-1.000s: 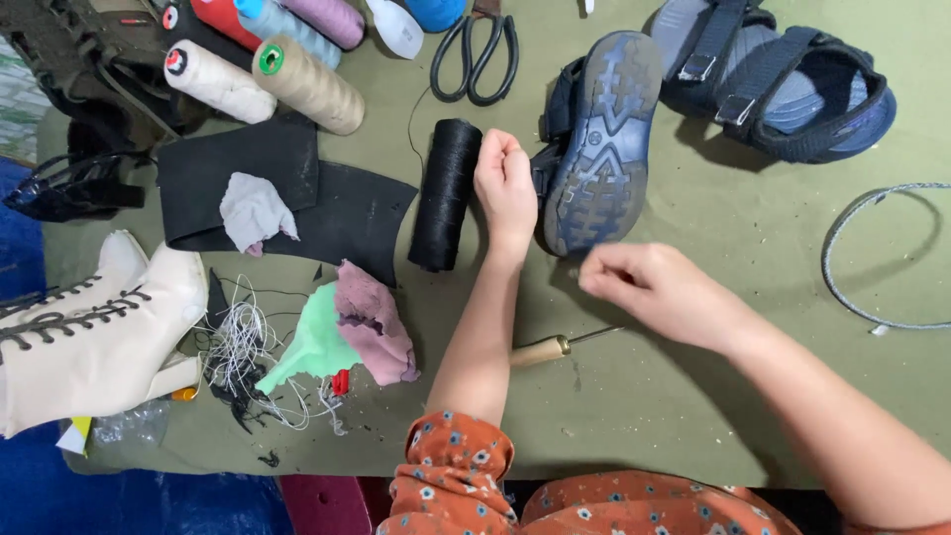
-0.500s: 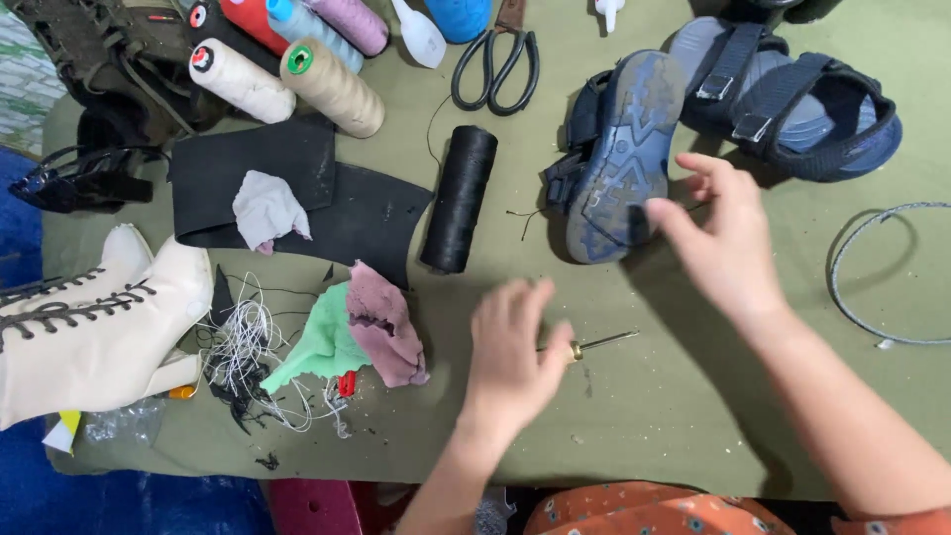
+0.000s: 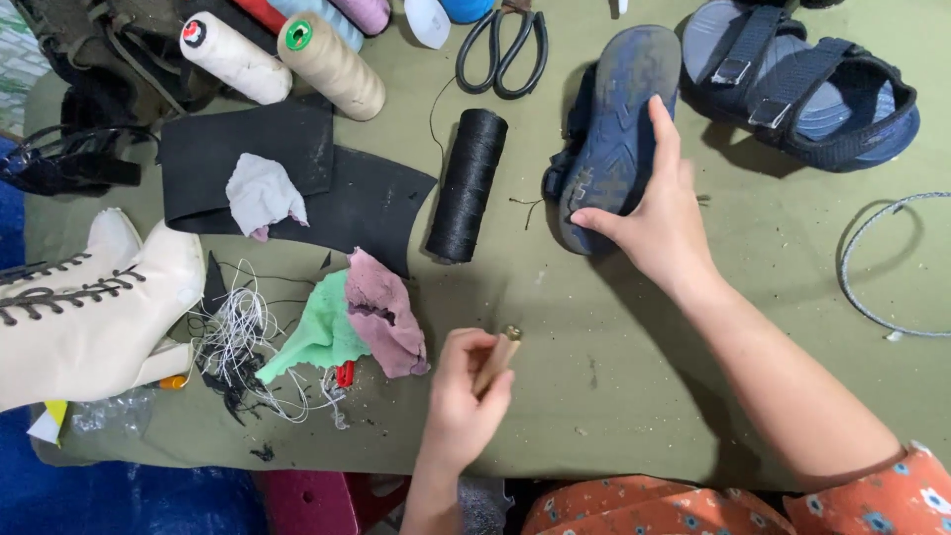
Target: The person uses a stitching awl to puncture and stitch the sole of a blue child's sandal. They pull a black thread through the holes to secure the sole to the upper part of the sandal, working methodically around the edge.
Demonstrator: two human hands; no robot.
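Observation:
My left hand [image 3: 464,396] grips a small wooden-handled awl [image 3: 498,354] near the table's front edge, its metal collar pointing up. My right hand [image 3: 656,213] rests on the dirty sole of a dark blue sandal [image 3: 612,119] lying on its side, thumb at the sole's near end and fingers along its right edge. A second matching blue sandal [image 3: 807,84] sits upright at the back right. A black thread spool [image 3: 468,184] lies just left of the turned sandal.
Black scissors [image 3: 503,50] and several coloured thread cones [image 3: 331,65] lie at the back. Black rubber sheets [image 3: 297,178], rags [image 3: 352,317], tangled thread and a white lace-up boot [image 3: 89,297] fill the left. A wire loop [image 3: 872,267] lies at the right.
My left hand has picked the awl up off the table. My right hand has come down onto the sole of the sandal lying on its side.

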